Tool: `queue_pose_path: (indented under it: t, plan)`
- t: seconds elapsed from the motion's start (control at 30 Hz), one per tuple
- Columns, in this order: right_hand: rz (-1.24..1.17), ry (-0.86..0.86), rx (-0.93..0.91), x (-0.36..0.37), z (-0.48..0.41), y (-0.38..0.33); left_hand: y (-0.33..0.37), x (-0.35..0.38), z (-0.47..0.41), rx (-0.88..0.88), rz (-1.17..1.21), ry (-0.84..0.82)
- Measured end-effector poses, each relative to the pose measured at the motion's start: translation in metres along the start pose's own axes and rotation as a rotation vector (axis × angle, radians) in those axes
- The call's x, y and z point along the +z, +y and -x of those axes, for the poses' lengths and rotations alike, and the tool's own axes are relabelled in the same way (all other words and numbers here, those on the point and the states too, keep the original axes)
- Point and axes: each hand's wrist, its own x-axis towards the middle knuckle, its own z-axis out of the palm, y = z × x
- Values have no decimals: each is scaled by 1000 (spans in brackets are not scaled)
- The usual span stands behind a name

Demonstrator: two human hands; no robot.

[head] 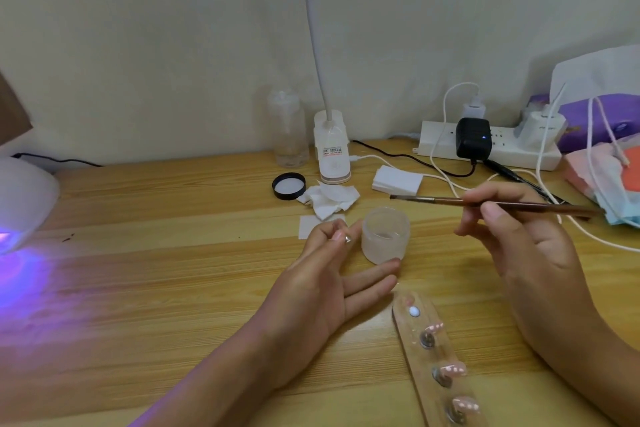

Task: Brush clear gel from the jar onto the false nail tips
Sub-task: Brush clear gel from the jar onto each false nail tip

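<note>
We count two hands over the wooden surface (173, 218). The left hand (325, 291) lies palm up. Its thumb and forefinger pinch one small piece (347, 238) with a metallic glint, too small for us to name for certain, and its other three fingers (374, 279) stretch out straight towards the foot of the jar. The right hand (519, 239) has its fingers curled round one brush (502, 204), which it holds nearly level above the surface, the bristle end pointing left and hanging over and behind the jar, apart from it.

There is one frosted jar (385, 236). It stands upright and uncovered between the two hands, just beside the left forefinger. Its one black lid (289, 186) lies further back, inner side up.

One wooden holder (420, 388) lies near us, below the jar. On it we count three pink false nail tips (453, 370), each on its own stud, and one white blob (414, 311) at the far end.

Behind the jar we see one crumpled wipe (329, 199), one flat pad (317, 226), one stack of pads (396, 180) and one clear bottle (287, 128). One curing lamp (20, 198) at the left edge casts a purple glow.
</note>
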Motion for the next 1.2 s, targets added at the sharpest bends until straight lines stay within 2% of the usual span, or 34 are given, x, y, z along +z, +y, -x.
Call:
queue_pose_path:
  t: [0.1,0.3,0.67,0.77,0.97,1.2]
  plan:
    - [35,-16,-60,1,4,-4,-1,-2,1,7,-19,-4]
    - [245,-193,-211,6,12,-7,-1,-2,3,30,-11,8]
    - [525,-271,-186,9,11,-2,-2,-3,4,57,-65,3]
    - [475,-263,-142,9,9,-3,-2,-2,4,55,-56,11]
    - [166,-135,-68,2,6,-6,0,-5,8,67,-11,61]
    - [97,-88,16,1,3,-3,-2,-6,7,75,58,112]
